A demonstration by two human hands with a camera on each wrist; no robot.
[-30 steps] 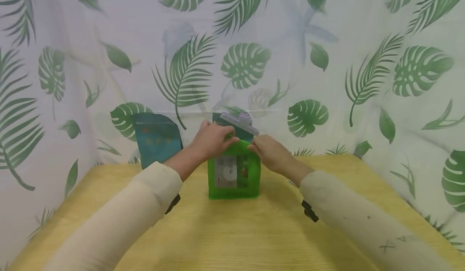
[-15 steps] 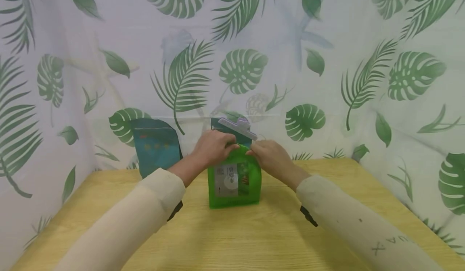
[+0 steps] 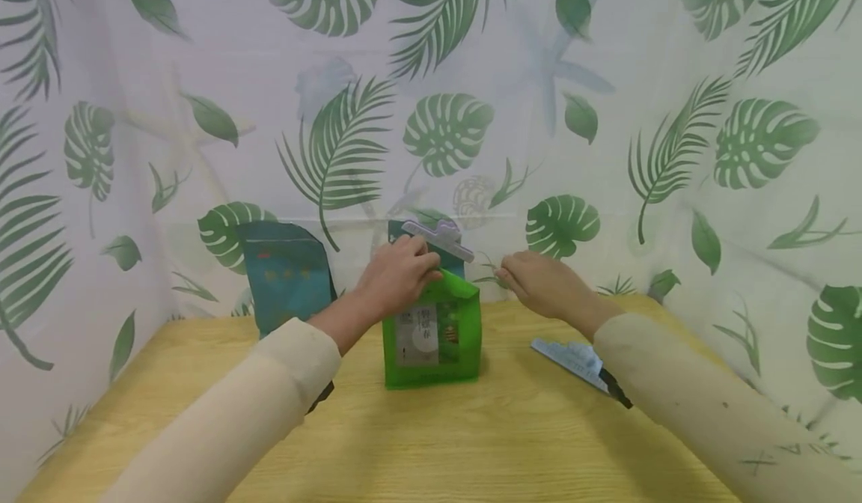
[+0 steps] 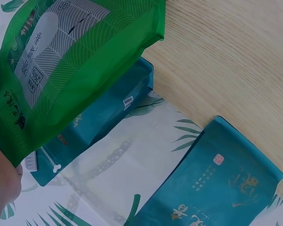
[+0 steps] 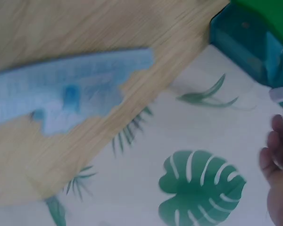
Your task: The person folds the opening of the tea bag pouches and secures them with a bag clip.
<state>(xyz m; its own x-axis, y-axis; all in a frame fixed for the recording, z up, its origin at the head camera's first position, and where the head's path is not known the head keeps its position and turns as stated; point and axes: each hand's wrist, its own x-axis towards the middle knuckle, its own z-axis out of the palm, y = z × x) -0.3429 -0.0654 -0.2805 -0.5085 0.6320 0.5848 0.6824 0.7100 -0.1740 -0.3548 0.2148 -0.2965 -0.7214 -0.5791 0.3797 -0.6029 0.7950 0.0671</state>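
Observation:
A green tea bag [image 3: 465, 368] stands upright on the table with its top folded over. My left hand [image 3: 400, 272] pinches that folded top from the left; in the left wrist view part of the hand shows at the edge beside the bag. My right hand [image 3: 551, 284] is in the air to the right of the bag, fingers loosely curled and holding nothing. Below the right wrist a pale blue clip [image 3: 566, 358] lies on the table, partly covered by the sleeve; the right wrist view shows the clip [image 5: 80, 84] blurred.
Behind the green bag stands a teal bag [image 4: 106, 110] with a light purple clip [image 3: 441, 241] across its top. Another teal bag [image 3: 286, 278] stands to the left, partly behind the left forearm. A leaf-patterned sheet [image 3: 592, 159] hangs at the back of the wooden table [image 3: 438, 443].
My right hand has let go of the bag's folded top and moved to the right, exposing the blue clip. The left hand stays on the fold.

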